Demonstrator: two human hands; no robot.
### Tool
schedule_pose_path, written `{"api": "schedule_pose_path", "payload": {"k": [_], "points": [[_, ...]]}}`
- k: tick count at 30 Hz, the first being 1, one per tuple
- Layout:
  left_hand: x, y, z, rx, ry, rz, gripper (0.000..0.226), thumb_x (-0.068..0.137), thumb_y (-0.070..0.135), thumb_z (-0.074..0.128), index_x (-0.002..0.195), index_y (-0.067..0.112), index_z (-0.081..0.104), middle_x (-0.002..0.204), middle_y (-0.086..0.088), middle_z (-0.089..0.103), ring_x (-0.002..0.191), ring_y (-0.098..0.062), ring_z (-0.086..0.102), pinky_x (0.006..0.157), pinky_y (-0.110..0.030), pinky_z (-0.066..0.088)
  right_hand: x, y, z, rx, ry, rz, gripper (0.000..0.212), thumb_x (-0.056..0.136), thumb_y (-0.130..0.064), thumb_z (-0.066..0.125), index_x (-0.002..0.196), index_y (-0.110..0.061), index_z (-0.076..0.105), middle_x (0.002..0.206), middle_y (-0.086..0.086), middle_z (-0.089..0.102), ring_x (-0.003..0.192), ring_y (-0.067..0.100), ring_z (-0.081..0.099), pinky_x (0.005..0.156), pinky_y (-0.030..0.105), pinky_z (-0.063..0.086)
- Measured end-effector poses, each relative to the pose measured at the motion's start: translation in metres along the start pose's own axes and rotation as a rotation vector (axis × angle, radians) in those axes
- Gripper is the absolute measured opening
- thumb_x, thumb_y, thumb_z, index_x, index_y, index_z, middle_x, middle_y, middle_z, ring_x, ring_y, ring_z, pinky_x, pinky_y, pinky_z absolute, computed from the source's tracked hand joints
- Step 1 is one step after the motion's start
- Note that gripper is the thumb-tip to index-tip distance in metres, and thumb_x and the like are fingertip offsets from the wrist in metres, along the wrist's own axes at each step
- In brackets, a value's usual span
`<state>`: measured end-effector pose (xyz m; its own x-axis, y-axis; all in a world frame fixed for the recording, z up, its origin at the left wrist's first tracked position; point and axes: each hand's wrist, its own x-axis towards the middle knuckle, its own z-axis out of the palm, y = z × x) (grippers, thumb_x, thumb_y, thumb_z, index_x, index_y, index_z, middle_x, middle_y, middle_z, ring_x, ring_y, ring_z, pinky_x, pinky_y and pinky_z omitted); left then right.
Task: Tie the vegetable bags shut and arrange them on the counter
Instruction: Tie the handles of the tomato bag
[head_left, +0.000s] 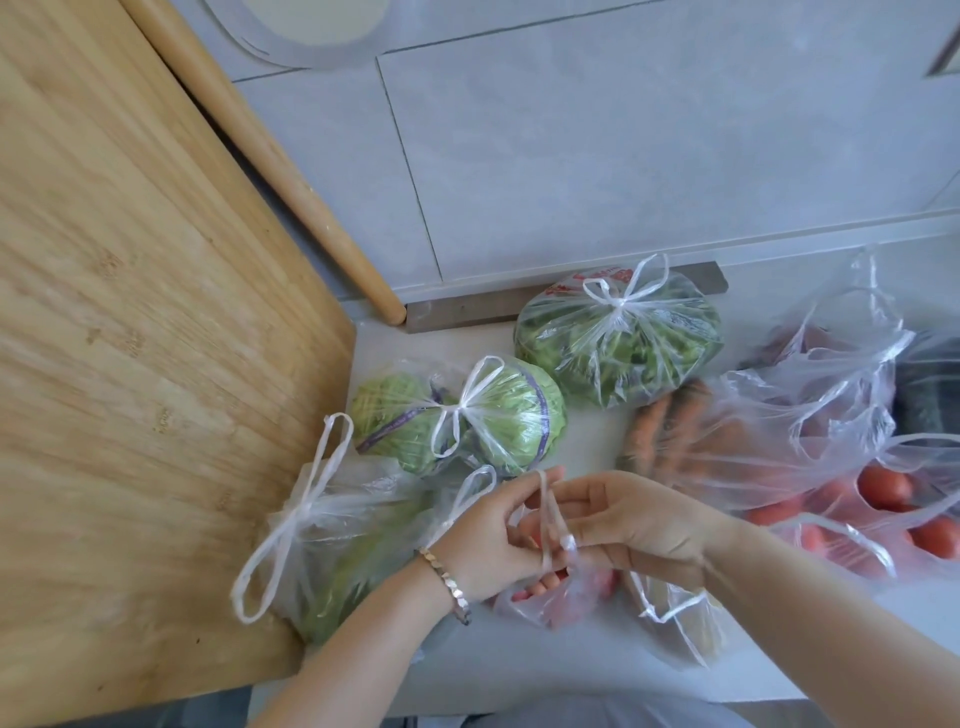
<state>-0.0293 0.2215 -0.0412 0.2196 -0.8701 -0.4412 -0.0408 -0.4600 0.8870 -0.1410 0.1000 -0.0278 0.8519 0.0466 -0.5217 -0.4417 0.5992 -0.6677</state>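
— Plastic this thin is the worry. The handle strip (544, 519) of the small bag (563, 597), which sits on the worktop (592, 441) right under the hands, could stretch or snap if it is pulled hard.
— Who has hold of it?
— The left hand (493, 530) has its fingers curled, pinching the strip upright. The right hand (644, 519) has its fingers nearly straight, laid into the loop; whether they pinch it I cannot tell. If the loop slips off them, I'd expect a slack knot, and the red things inside could spill.
— And around it?
— Three bags look tied: a leafy bag (332, 551) lapping onto the wooden board (130, 312), the cabbage bag (498, 415) and the greens bag (618, 343) near the wall. To the right, the carrot bag (691, 431) and tomato bag (883, 514) gape open, so a snagged handle might roll tomatoes out. The worktop is pale, with grey tiles (623, 156) behind and a rolling pin (260, 145) beside the board.
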Motion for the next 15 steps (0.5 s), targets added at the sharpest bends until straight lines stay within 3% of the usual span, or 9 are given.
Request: {"api": "schedule_pose_path", "payload": {"k": [3,5,6,8,10,12,14,15], "points": [[0.016,0.0,-0.005,0.234,0.035,0.05,0.061,0.072,0.0,0.07,0.125,0.025,0.052,0.082,0.007,0.059,0.055,-0.004,0.049,0.063,-0.016,0.05,0.002,0.002,-0.008,-0.159,0.101,0.053,0.02,0.08,0.001,0.065,0.1,-0.003,0.067,0.079,0.004,0.066,0.07,0.013,0.063,0.07,0.023,0.058],[0.023,0.0,-0.008,0.339,0.086,0.086,0.04,0.07,0.009,0.075,0.104,0.027,0.063,0.078,0.004,0.058,0.055,-0.001,0.047,0.061,-0.016,0.047,0.007,0.001,-0.015,-0.389,0.283,0.081,0.004,0.083,-0.014,0.066,0.079,-0.014,0.067,0.062,-0.002,0.05,0.053,0.009,0.045,0.052,0.018,0.042],[0.025,-0.001,-0.009,0.349,0.134,0.09,0.027,0.071,0.014,0.076,0.09,0.028,0.064,0.072,0.004,0.056,0.054,0.0,0.045,0.06,-0.014,0.043,0.01,0.001,-0.021,-0.452,0.392,0.066,0.016,0.083,-0.02,0.067,0.068,-0.015,0.064,0.055,-0.004,0.044,0.048,0.009,0.038,0.048,0.019,0.034],[0.028,-0.006,-0.016,0.303,0.275,0.062,0.015,0.074,0.022,0.075,0.068,0.028,0.063,0.061,0.004,0.054,0.052,-0.001,0.045,0.06,-0.016,0.04,0.015,0.0,-0.034,-0.249,0.586,0.039,0.031,0.081,-0.023,0.069,0.056,-0.016,0.052,0.045,-0.004,0.037,0.044,0.012,0.031,0.046,0.022,0.028],[0.029,-0.014,-0.026,0.138,0.382,-0.014,0.029,0.073,0.028,0.074,0.05,0.023,0.058,0.046,0.008,0.048,0.046,-0.005,0.042,0.059,-0.02,0.038,0.019,0.003,-0.044,0.046,0.669,0.03,0.036,0.083,-0.016,0.064,0.055,-0.017,0.042,0.038,-0.006,0.031,0.044,0.013,0.028,0.047,0.023,0.028],[0.025,-0.018,-0.03,-0.22,0.392,-0.079,0.043,0.072,0.033,0.07,0.037,0.019,0.048,0.034,0.009,0.038,0.044,-0.011,0.037,0.063,-0.024,0.037,0.023,0.01,-0.047,0.233,0.662,0.03,0.035,0.086,-0.012,0.057,0.058,-0.018,0.038,0.034,-0.006,0.029,0.041,0.012,0.03,0.051,0.024,0.035],[0.023,-0.019,-0.028,-0.665,0.363,-0.096,0.048,0.078,0.025,0.063,0.035,0.015,0.044,0.03,0.007,0.032,0.045,-0.014,0.035,0.068,-0.028,0.041,0.031,0.018,-0.046,0.38,0.638,-0.008,0.032,0.088,-0.008,0.053,0.061,-0.015,0.039,0.032,-0.004,0.029,0.042,0.014,0.036,0.054,0.027,0.049],[0.021,-0.016,-0.024,-0.748,0.306,-0.092,0.046,0.08,0.023,0.059,0.037,0.013,0.045,0.031,0.007,0.032,0.041,-0.013,0.035,0.064,-0.029,0.044,0.036,0.02,-0.046,0.463,0.642,-0.04,0.031,0.089,-0.005,0.052,0.061,-0.013,0.04,0.032,-0.003,0.029,0.039,0.014,0.039,0.05,0.026,0.052]]}}
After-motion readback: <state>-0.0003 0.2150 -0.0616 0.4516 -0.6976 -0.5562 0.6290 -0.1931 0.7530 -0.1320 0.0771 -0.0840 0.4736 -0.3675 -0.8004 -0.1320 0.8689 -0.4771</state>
